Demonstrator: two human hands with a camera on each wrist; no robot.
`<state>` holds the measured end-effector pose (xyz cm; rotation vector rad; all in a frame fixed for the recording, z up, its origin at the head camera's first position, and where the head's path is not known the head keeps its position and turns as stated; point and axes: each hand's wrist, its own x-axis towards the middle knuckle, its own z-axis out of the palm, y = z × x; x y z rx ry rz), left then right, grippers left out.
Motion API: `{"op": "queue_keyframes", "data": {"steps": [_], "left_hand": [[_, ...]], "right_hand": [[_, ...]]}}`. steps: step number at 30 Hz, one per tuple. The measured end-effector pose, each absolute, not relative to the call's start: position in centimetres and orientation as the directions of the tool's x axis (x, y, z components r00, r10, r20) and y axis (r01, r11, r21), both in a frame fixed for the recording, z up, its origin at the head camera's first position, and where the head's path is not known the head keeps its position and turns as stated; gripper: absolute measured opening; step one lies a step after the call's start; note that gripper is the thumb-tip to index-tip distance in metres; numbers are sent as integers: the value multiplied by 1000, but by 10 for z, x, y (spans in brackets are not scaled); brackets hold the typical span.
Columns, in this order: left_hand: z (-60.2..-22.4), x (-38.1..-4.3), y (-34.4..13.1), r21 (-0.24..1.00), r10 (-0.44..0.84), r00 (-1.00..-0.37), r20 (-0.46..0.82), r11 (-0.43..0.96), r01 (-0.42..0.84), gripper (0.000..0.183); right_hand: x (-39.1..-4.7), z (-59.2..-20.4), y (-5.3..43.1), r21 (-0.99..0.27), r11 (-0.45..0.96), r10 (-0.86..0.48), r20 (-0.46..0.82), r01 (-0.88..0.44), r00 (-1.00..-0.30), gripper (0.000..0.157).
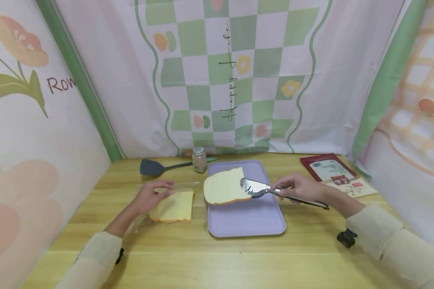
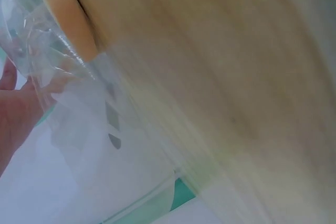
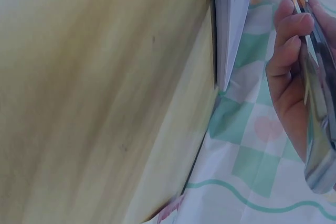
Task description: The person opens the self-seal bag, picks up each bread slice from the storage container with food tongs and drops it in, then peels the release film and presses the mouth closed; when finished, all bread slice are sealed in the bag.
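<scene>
Over the lilac tray point(image 1: 246, 220), a slice of bread point(image 1: 222, 186) hangs between the ends of metal tongs point(image 1: 254, 188), which clasp its right edge. My right hand point(image 1: 298, 188) grips the tongs, fingers wrapped around both arms in the right wrist view. To the left of the tray lies a clear plastic bag point(image 1: 197, 184) with more bread point(image 1: 171, 206) inside. My left hand point(image 1: 150, 197) is at the bag's left end, thumb and fingers extended and apart. In the left wrist view, its fingers show through the loose film.
A dark spatula point(image 1: 152, 167) lies at the back left, its handle passing behind a glass jar point(image 1: 199, 160) with a metal lid. Red packaging point(image 1: 329, 166) and a cream packet point(image 1: 352, 187) lie at the back right. Printed cloth point(image 1: 238, 136) hangs behind the wooden table point(image 1: 188, 265).
</scene>
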<state>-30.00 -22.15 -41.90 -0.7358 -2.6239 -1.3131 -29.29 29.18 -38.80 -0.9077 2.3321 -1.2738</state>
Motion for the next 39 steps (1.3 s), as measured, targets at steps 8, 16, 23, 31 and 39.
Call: {"op": "queue_keyframes", "data": {"steps": [8, 16, 23, 31, 39], "left_hand": [[-418, -300, -220, 736, 355, -877, 323, 489, 468, 15], [-418, -302, -220, 737, 351, -868, 351, 468, 487, 15], [-419, -301, -221, 723, 344, -860, 377, 470, 506, 14], [-417, -302, -220, 738, 325, -860, 393, 447, 506, 17], [-403, -290, -213, 729, 325, -854, 407, 447, 518, 15]], "right_hand": [[-287, -393, 285, -804, 392, -714, 41, -448, -699, 23], [-288, -400, 277, -823, 377, -714, 35, -425, -700, 23], [-284, -404, 264, -832, 364, -714, 40, -420, -699, 25], [-280, -408, 250, -835, 358, -702, 53, -417, -710, 25], [-274, -412, 240, -892, 355, -659, -27, -279, -752, 26]]}}
